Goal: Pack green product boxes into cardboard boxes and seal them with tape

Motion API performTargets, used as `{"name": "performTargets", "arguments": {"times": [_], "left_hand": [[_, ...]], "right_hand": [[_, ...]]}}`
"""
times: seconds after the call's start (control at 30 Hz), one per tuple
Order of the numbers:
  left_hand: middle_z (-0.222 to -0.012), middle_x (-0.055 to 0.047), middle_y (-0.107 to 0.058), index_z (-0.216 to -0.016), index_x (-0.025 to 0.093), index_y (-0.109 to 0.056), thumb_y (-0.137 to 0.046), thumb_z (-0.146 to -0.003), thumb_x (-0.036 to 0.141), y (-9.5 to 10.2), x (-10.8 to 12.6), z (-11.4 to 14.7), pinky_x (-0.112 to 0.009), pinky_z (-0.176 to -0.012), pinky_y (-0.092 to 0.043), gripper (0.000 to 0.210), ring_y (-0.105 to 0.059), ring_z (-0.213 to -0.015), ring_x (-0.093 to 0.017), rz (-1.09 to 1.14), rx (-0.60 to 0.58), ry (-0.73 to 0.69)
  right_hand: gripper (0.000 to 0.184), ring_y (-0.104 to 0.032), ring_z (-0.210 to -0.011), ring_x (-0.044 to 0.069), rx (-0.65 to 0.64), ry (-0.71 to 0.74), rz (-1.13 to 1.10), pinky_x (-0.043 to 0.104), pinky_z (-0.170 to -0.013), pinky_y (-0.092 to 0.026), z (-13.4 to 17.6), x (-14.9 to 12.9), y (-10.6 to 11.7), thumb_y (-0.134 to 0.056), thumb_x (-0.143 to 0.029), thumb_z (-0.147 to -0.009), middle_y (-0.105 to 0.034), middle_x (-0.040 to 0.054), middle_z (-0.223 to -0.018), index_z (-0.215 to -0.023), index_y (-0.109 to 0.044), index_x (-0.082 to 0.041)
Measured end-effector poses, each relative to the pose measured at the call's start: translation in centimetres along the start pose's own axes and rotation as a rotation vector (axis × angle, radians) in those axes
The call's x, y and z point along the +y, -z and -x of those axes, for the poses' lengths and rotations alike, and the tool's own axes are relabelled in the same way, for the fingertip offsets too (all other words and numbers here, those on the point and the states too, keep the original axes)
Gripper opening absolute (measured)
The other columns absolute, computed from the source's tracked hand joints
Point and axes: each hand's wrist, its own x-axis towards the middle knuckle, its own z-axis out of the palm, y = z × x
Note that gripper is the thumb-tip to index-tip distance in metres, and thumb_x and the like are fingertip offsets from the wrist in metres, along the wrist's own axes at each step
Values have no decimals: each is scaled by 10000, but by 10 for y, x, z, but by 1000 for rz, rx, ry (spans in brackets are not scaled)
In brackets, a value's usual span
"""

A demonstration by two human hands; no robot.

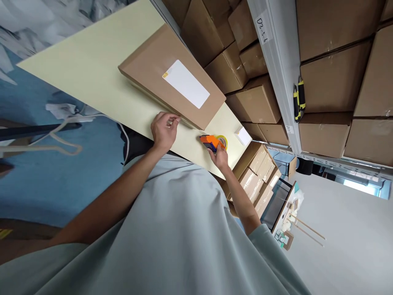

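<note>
A flat brown cardboard box with a white label lies on the pale yellow table. My left hand is at the box's near long edge, thumb and fingertips pinched together. Whether anything thin is between them is too small to make out. In my right hand is an orange and dark blue tape dispenser, held just off the near right corner of the box. A yellow tape roll shows at the dispenser's far side.
A small white box sits at the table's right end. Beside it stands an open carton with several packed boxes. Shelves of cardboard boxes rise behind the table; yellow-black cutters rest on the grey shelf beam. White bags lie beyond the table's left.
</note>
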Motion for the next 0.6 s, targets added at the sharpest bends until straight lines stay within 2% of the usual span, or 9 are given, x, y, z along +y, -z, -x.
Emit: {"name": "performTargets", "arguments": {"times": [0.13,0.23,0.3,0.43,0.53,0.6], "left_hand": [[-1097,-104,-775,-1038,190,-771,-662,-1049,395,-5,10,6,-477,-1053,-526,232,-674,-1139,-277,-35,75,61],[-1197,-64,-777,-1150,151,-763,-554,-1108,510,-7,20,9,-495,-1151,-453,418,-646,-1315,-271,-37,52,135],[-1280,-60,-774,-1229,130,-752,-495,-1116,580,-8,27,10,-496,-1133,-450,531,-615,-1403,-285,-36,48,178],[-1371,-66,-774,-1376,156,-709,-540,-1081,632,-13,30,4,-491,-1088,-480,585,-606,-1457,-283,22,83,242],[-1414,-72,-748,-1440,151,-681,-529,-1078,678,-15,20,-5,-500,-1089,-494,658,-561,-1515,-295,71,70,271],[-1554,-107,-662,-1521,138,-631,-488,-1091,691,-17,10,-7,-508,-1085,-514,715,-551,-1528,-308,90,70,292]], "right_hand": [[693,-710,-1374,389,6,-21,57,476,-1136,-612,-3,-8,-2,-534,-541,-1171,-732,307,-1425,-1610,-493,-6],[666,-718,-1357,370,11,-16,97,458,-1131,-610,-3,-16,1,-490,-520,-1189,-731,309,-1423,-1602,-493,2],[642,-723,-1351,355,13,-6,141,447,-1137,-605,-3,-22,2,-460,-507,-1201,-725,316,-1424,-1587,-506,4],[594,-736,-1336,354,-6,12,232,449,-1144,-600,-3,-30,0,-439,-489,-1209,-726,317,-1409,-1556,-547,-20],[565,-750,-1290,374,35,18,153,500,-1108,-623,-3,-30,-3,-441,-482,-1204,-753,298,-1357,-1541,-559,-45],[544,-758,-1246,388,78,21,56,525,-1072,-636,-3,-29,-5,-452,-484,-1197,-769,288,-1309,-1503,-578,-52]]}}
